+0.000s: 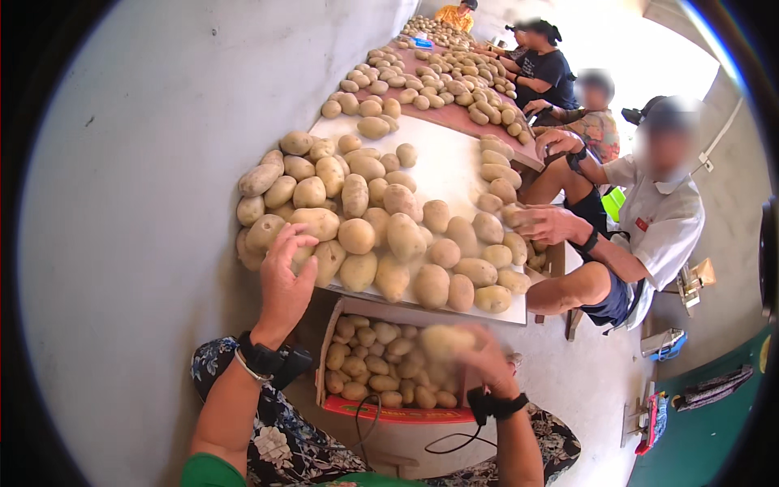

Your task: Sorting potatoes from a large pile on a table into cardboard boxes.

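My left hand (281,280) is at the near left edge of the potato pile, its fingers apart and curved. Its fingertips are close to or touching a large pale potato (315,222); I cannot tell which. Over an open cardboard box (323,357) below the table edge, my right hand (492,357) grips a potato (443,343), both smeared by motion. Many smaller potatoes (377,365) lie in that box. On the white tabletop (442,166) the bigger potatoes (403,235) are heaped from the left side across to the near edge.
A bare wall (154,203) runs along the left. At the right, a seated person (661,211) in a white shirt handles potatoes at the table. Farther back, more people sit along a reddish table (389,65) covered in potatoes. Black cables (454,442) hang near my lap.
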Demonstrator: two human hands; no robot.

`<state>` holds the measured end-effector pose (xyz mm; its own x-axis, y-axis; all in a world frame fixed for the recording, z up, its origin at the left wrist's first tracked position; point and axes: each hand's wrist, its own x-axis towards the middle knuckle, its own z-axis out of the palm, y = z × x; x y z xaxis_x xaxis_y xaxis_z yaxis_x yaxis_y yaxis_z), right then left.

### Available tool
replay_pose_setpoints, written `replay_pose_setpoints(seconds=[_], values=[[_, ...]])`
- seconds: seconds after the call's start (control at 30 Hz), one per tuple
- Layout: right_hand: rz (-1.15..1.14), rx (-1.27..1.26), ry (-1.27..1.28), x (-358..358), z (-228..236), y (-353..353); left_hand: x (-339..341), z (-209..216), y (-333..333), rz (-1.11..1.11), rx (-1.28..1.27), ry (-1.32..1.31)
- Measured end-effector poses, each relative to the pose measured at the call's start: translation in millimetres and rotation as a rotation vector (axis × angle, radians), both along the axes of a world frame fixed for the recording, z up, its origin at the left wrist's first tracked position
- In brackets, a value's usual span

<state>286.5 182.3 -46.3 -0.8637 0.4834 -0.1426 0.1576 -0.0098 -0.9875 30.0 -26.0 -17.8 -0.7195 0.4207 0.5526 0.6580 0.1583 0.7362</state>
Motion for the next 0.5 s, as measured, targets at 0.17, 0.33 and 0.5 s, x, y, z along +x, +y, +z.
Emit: replay_pose_setpoints(seconds=[0.17, 0.33, 0.5], values=[[-0.196, 0.209, 0.138, -64, 42, 42, 0, 2, -7, 0.008, 0.047, -0.014], [-0.216, 0.348, 0.122, -127, 42, 81, -4, 6, -8, 0.002, 0.104, -0.039], [-0.275, 0.415, -0.093, -162, 36, 91, -12, 5, -9, 0.033, 0.079, 0.009]])
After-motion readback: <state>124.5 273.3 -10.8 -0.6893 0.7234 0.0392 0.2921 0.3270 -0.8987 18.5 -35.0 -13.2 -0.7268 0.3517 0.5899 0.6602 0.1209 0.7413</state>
